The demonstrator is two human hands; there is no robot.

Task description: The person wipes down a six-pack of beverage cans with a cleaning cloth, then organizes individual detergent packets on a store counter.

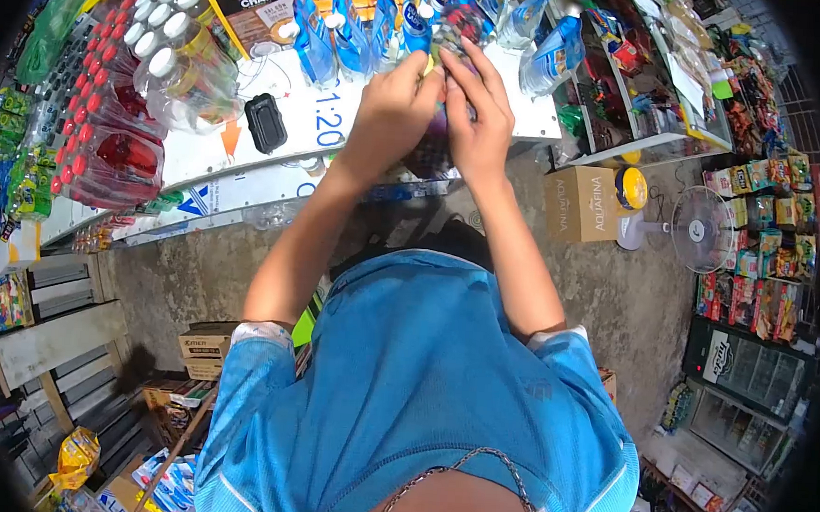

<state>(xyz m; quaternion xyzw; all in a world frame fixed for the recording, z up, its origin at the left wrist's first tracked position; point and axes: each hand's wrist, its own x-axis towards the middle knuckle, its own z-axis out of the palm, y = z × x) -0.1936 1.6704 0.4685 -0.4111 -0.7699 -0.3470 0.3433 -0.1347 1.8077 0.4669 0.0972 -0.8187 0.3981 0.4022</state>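
Both my hands are raised together over a white counter (pixel 246 166). My left hand (pixel 393 105) and my right hand (pixel 478 110) grip the same small pack of dark, shiny packets (pixel 432 149), which hangs between my palms. Its top, with blue and red print (pixel 462 20), pokes out above my fingertips. Just beyond my hands stands a row of blue-labelled water bottles (pixel 348 36). My blue shirt fills the lower middle of the view.
On the counter lie a black device (pixel 266 122), shrink-wrapped clear bottles (pixel 182 64), red-capped drink packs (pixel 108 134) and a brown carton (pixel 255 2). A cardboard Aquafina box (pixel 582 203) and a small fan (pixel 698 229) stand on the concrete floor. Snack racks line the right side, boxes the lower left.
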